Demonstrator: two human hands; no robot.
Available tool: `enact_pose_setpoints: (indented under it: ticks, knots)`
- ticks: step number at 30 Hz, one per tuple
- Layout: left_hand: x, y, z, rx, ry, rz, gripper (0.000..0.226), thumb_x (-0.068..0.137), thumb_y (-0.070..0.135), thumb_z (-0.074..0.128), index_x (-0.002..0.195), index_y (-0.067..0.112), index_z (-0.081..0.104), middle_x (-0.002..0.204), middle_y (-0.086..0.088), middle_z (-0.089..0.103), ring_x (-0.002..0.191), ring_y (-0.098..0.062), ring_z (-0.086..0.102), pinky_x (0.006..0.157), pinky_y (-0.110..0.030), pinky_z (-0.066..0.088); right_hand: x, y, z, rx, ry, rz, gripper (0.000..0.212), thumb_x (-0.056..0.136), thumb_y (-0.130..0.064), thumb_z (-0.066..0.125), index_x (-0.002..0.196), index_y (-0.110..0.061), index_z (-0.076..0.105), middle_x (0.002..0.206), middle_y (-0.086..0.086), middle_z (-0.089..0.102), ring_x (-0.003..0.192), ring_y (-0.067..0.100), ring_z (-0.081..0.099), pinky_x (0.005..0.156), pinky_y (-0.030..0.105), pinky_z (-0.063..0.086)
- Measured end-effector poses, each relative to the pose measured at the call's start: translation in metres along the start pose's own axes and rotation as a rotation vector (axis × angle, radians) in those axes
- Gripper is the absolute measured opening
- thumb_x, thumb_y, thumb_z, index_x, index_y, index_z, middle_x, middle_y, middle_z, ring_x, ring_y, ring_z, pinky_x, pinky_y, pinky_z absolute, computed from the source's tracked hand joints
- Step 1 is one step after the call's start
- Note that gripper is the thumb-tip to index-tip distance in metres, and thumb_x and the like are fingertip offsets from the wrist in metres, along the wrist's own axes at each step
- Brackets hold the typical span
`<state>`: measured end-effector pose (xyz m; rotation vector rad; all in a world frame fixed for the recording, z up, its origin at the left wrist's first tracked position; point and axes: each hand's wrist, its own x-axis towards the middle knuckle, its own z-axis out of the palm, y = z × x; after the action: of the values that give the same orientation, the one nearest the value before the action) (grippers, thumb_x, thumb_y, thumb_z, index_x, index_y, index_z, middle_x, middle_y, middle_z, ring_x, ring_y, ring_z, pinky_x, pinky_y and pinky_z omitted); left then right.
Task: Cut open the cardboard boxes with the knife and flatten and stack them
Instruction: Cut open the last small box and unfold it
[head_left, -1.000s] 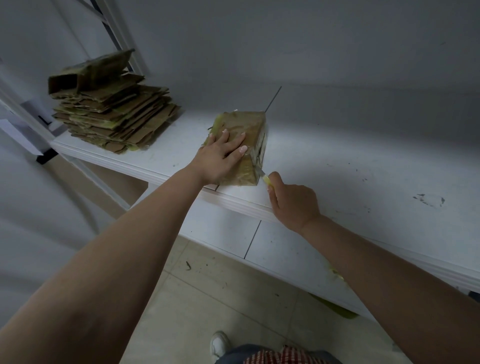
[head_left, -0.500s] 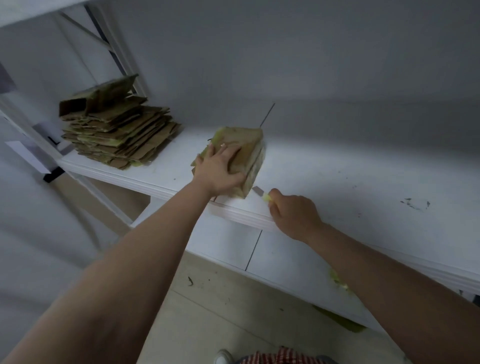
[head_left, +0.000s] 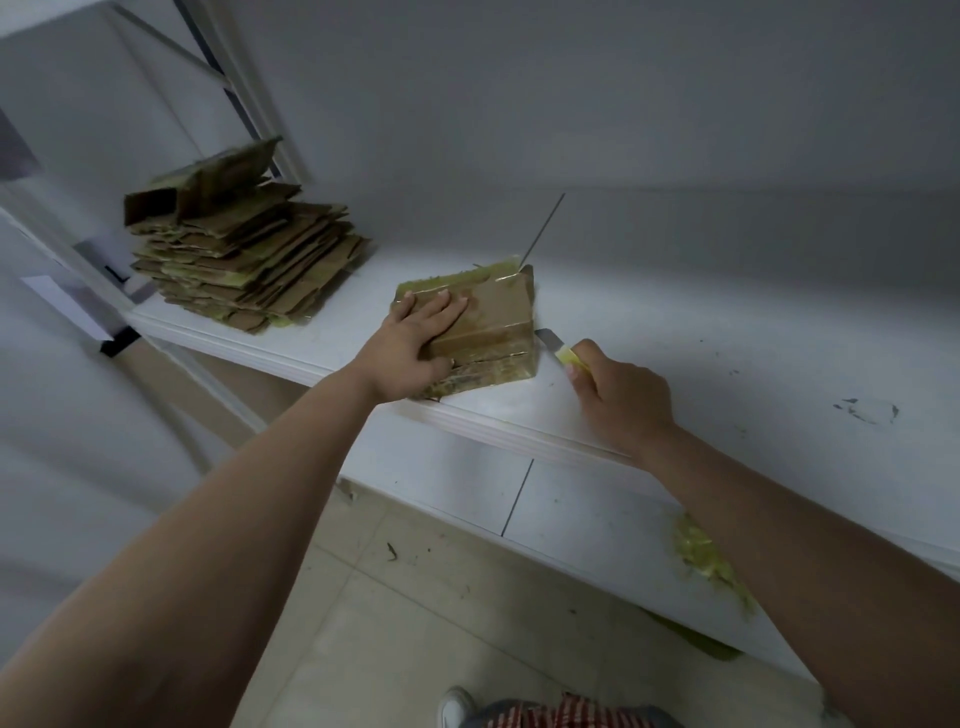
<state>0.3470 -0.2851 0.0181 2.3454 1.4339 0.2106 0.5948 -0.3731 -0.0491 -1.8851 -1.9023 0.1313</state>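
A brown cardboard box (head_left: 498, 322) with yellowish tape on its edges lies low on the white shelf (head_left: 701, 353), near the front edge. My left hand (head_left: 415, 343) presses flat on its top, fingers spread. My right hand (head_left: 618, 395) grips a knife (head_left: 558, 351) with a yellow handle; its short blade points at the box's right side and touches or nearly touches it. A tall stack of flattened cardboard boxes (head_left: 249, 260) sits at the far left of the shelf, with one folded piece propped on top.
A white wall rises right behind the shelf. A metal shelf upright (head_left: 249, 98) stands behind the stack. Scraps of yellow tape (head_left: 711, 561) cling to the lower shelf front on the right. Tiled floor (head_left: 415, 623) lies below, with my shoe (head_left: 457, 706) showing.
The box has gone from standing tilted to lying lower under my left hand, which now presses its top. My right hand with the knife stays at the box's right side.
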Motion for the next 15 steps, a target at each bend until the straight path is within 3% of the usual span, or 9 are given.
enact_pose_setpoints:
  ticks: [5,8,15]
  knots:
    - [-0.0002,0.0024,0.0017,-0.005,0.025,0.001,0.081,0.072,0.045,0.050,0.149,0.041,0.025,0.159,0.015,0.017,0.149,-0.024,-0.002,0.121,-0.041,0.007,0.0016,0.0018,0.0019,0.014,-0.018,-0.020,0.028,0.101,-0.034,0.031,0.114,-0.014,0.046,0.072,0.008,0.058,0.072,0.037,0.058,0.058,0.033,0.033]
    - [0.0016,-0.0011,0.0027,0.004,0.041,0.003,0.072,0.084,0.053,0.055,0.149,0.042,0.025,0.158,0.017,0.016,0.149,-0.022,-0.002,0.121,-0.040,0.006,0.0027,0.0025,0.0036,0.001,-0.029,-0.037,0.028,0.101,-0.033,0.031,0.114,-0.013,0.045,0.072,0.008,0.058,0.073,0.038,0.059,0.058,0.032,0.033]
    - [0.0040,0.0000,0.0020,0.005,0.038,0.004,0.059,0.096,0.044,0.051,0.149,0.040,0.026,0.158,0.017,0.016,0.149,-0.021,-0.001,0.120,-0.039,0.006,0.0043,0.0049,0.0020,-0.102,-0.107,-0.090,0.027,0.101,-0.034,0.030,0.117,-0.015,0.042,0.082,0.011,0.064,0.077,0.037,0.060,0.061,0.032,0.034]
